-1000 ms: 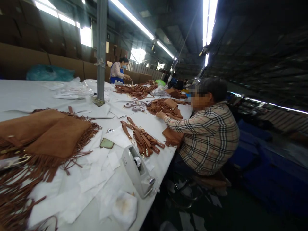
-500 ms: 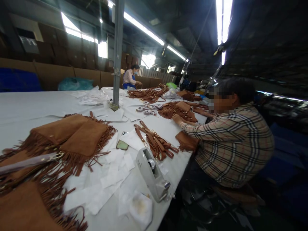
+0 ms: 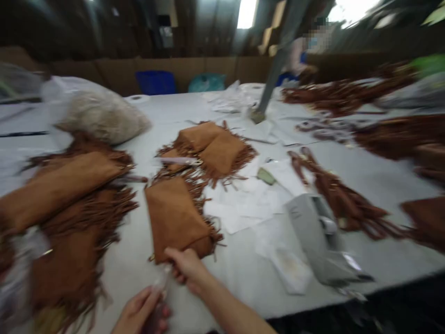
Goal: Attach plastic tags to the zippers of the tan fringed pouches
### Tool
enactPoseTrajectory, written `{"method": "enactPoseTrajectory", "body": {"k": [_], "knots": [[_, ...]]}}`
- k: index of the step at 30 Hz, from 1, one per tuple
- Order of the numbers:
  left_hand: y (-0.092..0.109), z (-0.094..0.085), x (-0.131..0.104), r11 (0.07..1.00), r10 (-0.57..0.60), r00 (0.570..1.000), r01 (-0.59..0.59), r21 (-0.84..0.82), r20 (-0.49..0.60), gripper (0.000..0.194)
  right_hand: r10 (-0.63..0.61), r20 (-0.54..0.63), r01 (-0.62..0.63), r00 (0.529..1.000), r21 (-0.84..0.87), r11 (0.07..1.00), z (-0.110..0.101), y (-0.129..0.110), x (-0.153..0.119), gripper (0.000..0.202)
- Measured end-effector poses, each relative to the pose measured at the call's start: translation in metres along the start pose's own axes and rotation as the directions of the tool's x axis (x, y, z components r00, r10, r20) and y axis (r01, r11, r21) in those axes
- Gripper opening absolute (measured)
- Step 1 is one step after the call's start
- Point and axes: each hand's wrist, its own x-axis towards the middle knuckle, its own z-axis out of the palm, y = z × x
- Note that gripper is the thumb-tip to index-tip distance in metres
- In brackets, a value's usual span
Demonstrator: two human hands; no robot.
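Note:
A brown suede fringed bag (image 3: 177,215) lies in front of me on the white table (image 3: 125,273). My right hand (image 3: 189,268) is closed at its near edge, thumb on top and fingers curled beneath. Lower down, my left hand (image 3: 144,311) is closed around a strap in pale, translucent wrapping (image 3: 162,280), which runs up toward my right hand. Motion blur smears the details of both grips. Just beyond lies another fringed bag (image 3: 222,150), with a pale wrapped strap (image 3: 179,161) beside it.
More fringed bags (image 3: 66,185) are heaped at left, below a large filled plastic bag (image 3: 104,111). To the right stand a grey tape dispenser (image 3: 309,236), white paper sheets (image 3: 239,204) and brown straps (image 3: 342,199). A metal post (image 3: 274,69) rises behind; a co-worker (image 3: 299,58) sits beyond.
My view has swung left and down. Both my hands have come into view at the near bag, and the co-worker in the plaid shirt has gone out of view.

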Motion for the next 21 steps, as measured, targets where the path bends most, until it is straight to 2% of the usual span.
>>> {"method": "enactPoseTrajectory", "body": {"k": [1,2,5,10,14,17,21], "knots": [[-0.006,-0.014,0.001,1.0,-0.01,0.999,0.011,-0.027,0.046,0.051,0.039,0.046,-0.04,0.998,0.017,0.999,0.007,0.005,0.011,0.027],[-0.01,-0.025,0.003,0.998,0.012,0.984,-0.001,-0.064,0.176,0.055,0.065,0.078,-0.068,0.995,0.034,0.997,0.012,0.009,0.021,0.031],[-0.013,-0.035,0.008,0.979,0.139,0.921,-0.072,-0.191,0.364,0.053,0.095,0.105,-0.103,0.99,0.072,0.992,0.019,0.018,0.039,0.037],[-0.011,-0.022,0.012,0.967,0.193,0.891,-0.103,-0.231,0.41,0.05,0.097,0.063,-0.103,0.993,0.089,0.991,0.013,0.022,0.036,0.037],[-0.004,-0.015,0.018,0.946,0.218,0.887,-0.09,-0.312,0.406,0.049,0.113,0.051,-0.116,0.992,0.07,0.991,0.015,0.024,0.035,0.041],[0.005,-0.01,0.024,0.925,0.199,0.909,-0.051,-0.377,0.365,0.048,0.129,0.047,-0.131,0.991,0.045,0.99,0.016,0.023,0.036,0.041],[0.015,-0.005,0.03,0.94,0.154,0.94,-0.044,-0.339,0.306,0.047,0.125,0.027,-0.126,0.992,0.005,0.992,0.016,0.02,0.037,0.038]]}}
